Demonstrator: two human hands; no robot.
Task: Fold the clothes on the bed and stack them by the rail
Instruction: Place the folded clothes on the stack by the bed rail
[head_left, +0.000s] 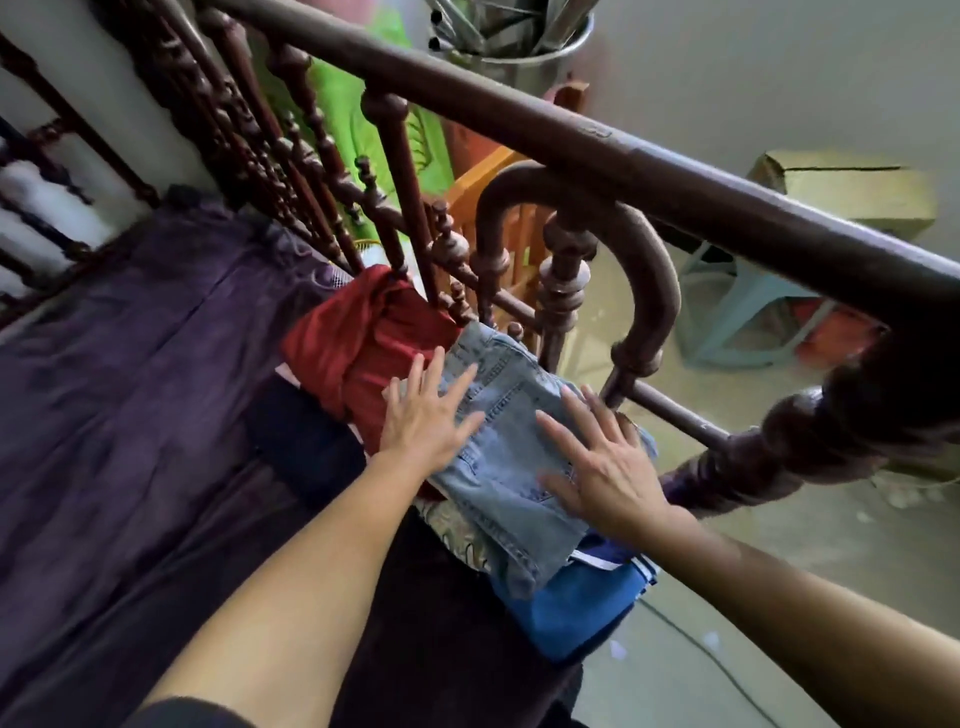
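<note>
**Pressing flat: left hand (426, 415) and right hand (605, 467) on folded light-blue denim jeans (506, 452)**

Both palms down, fingers straight and splayed, nothing clasped; left on the jeans' left edge, right on the right half. Faded, seam-stitched denim topping a stack just beside the dark turned-wood bed rail (571, 140), lying over a bright blue garment with white stripes (576, 608). Alongside and touching: crumpled rust-red cloth (358, 343) against the spindles, with a dark navy piece (306, 441) lower left. Underneath, a wrinkled purple bedcover (130, 364). Beyond the rail, pale floor with a cardboard box (857, 197), a light-green plastic stool (743, 312) and a steel bin of metal tubes (524, 47).
</note>
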